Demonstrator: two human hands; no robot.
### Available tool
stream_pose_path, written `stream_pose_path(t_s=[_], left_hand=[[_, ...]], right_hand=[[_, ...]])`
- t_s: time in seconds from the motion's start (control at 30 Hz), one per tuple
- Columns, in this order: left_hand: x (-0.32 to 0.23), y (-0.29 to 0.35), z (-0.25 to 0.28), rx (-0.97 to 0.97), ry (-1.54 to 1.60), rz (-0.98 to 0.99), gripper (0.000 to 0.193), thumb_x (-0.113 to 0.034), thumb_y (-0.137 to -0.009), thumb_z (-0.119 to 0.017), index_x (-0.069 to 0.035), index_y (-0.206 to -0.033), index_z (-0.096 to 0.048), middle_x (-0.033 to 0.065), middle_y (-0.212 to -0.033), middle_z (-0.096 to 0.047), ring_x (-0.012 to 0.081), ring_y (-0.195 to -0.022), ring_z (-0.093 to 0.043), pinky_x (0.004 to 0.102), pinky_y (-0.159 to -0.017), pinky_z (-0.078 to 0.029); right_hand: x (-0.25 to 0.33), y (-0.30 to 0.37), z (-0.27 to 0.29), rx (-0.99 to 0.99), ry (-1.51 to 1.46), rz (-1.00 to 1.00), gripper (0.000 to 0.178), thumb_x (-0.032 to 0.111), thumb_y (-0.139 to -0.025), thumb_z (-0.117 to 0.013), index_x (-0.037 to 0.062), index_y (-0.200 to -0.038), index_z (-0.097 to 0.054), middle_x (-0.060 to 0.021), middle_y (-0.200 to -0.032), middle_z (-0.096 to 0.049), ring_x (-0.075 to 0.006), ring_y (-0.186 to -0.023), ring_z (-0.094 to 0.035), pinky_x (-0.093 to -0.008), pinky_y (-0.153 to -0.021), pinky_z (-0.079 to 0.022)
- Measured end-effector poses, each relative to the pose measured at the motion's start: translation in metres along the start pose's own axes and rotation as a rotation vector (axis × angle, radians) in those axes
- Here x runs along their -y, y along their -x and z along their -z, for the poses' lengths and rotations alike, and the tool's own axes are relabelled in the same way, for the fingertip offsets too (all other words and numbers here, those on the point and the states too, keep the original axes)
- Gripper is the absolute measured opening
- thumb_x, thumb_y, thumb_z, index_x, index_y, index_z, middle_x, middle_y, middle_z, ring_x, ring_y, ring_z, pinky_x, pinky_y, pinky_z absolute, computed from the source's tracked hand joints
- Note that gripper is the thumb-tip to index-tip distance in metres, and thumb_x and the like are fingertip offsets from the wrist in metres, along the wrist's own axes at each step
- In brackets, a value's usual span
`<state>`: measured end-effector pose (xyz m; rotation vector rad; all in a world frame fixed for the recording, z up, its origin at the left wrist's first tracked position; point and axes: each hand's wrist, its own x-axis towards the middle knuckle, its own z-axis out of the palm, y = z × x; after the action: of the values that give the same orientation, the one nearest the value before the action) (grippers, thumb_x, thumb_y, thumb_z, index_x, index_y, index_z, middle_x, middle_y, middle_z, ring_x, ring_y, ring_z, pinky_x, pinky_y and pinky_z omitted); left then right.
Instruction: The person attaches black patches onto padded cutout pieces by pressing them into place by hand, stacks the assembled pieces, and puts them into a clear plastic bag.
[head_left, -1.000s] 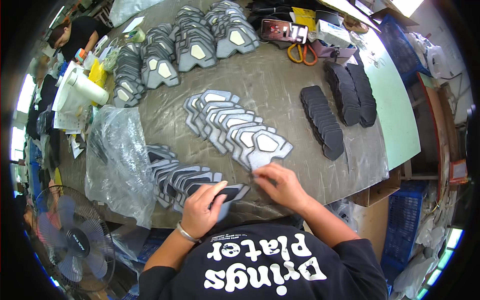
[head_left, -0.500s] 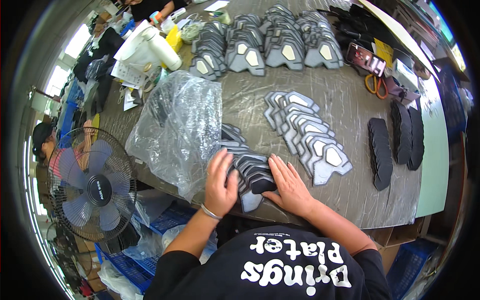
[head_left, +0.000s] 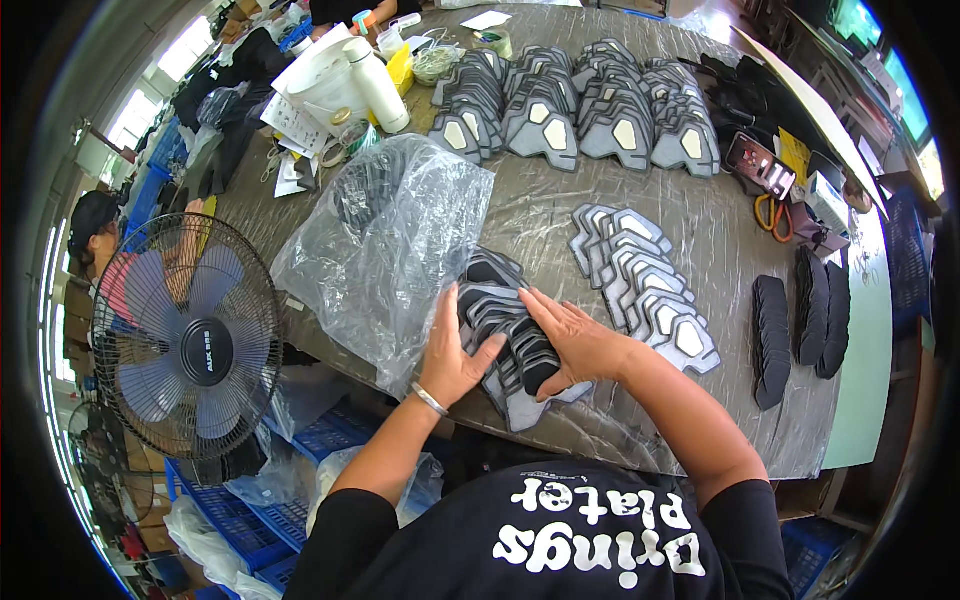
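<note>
Overlapping grey pads with dark edging point(head_left: 520, 410) lie in a fanned row at the table's near edge. On them is a row of small black pads point(head_left: 541, 372). My right hand point(head_left: 585, 347) reaches over the right side, its fingers across the black pads and its thumb at their near end. Along the left side my left hand point(head_left: 455, 350) lies with fingers stretched and thumb apart, touching the row. A clear plastic bag point(head_left: 390, 240) covers the far left part of the pads. To the right lies another fanned row of grey pads with pale centres point(head_left: 650, 290).
Several stacks of grey pads point(head_left: 615, 130) stand along the back. Black pad rows point(head_left: 770, 340) lie at the right, with orange-handled scissors point(head_left: 773, 218) and a phone point(head_left: 762, 165) beyond. A white bottle point(head_left: 378, 88) stands back left; a fan point(head_left: 205, 350) is left of the table.
My right hand has moved from beside the row to over the black pads. The left hand's fingers have straightened along the other side. The whole view has shifted.
</note>
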<state>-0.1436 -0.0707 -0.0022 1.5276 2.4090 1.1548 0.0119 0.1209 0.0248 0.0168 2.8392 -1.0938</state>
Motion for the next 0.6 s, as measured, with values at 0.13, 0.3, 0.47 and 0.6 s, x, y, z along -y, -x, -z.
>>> stream_pose_path(t_s=[0.13, 0.3, 0.47, 0.6], left_hand=[[-0.028, 0.002, 0.002, 0.021, 0.131, 0.013, 0.102, -0.049, -0.077, -0.079, 0.009, -0.144, -0.028, 0.0298, -0.136, -0.046, 0.0432, -0.125, -0.047, 0.0478, -0.107, -0.036], [-0.046, 0.013, 0.007, 0.089, 0.216, -0.095, 0.118, -0.049, -0.065, -0.088, 0.008, -0.147, -0.026, 0.0260, -0.140, -0.043, 0.0360, -0.126, -0.049, 0.0432, -0.106, -0.040], [-0.069, 0.023, 0.024, 0.304, 0.434, -0.045, 0.124, -0.034, -0.060, -0.095, 0.002, -0.151, -0.020, 0.0204, -0.140, -0.043, 0.0285, -0.122, -0.051, 0.0397, -0.102, -0.043], [-0.074, 0.031, 0.009, 0.490, 0.281, -0.110, 0.135, -0.052, -0.056, -0.092, 0.004, -0.151, -0.016, 0.0282, -0.148, -0.036, 0.0401, -0.135, -0.042, 0.0439, -0.113, -0.033]], right_hand=[[-0.002, 0.015, -0.004, -0.105, -0.049, 0.070, 0.133, 0.038, -0.057, -0.092, 0.0011, -0.155, -0.010, -0.0288, -0.149, -0.030, -0.0441, -0.134, -0.039, -0.0443, -0.113, -0.034], [0.006, 0.035, -0.011, -0.202, -0.174, 0.003, 0.132, 0.040, -0.058, -0.092, -0.0004, -0.154, -0.010, -0.0263, -0.139, -0.038, -0.0439, -0.127, -0.046, -0.0424, -0.106, -0.041], [0.009, 0.067, -0.014, -0.366, 0.002, 0.169, 0.102, 0.042, -0.057, -0.092, -0.0001, -0.134, -0.042, -0.0199, -0.128, -0.048, -0.0384, -0.111, -0.053, -0.0442, -0.097, -0.044], [0.005, 0.079, -0.036, -0.428, -0.147, 0.206, 0.115, 0.038, -0.053, -0.093, -0.0008, -0.143, -0.032, -0.0293, -0.150, -0.031, -0.0440, -0.137, -0.038, -0.0471, -0.113, -0.034]])
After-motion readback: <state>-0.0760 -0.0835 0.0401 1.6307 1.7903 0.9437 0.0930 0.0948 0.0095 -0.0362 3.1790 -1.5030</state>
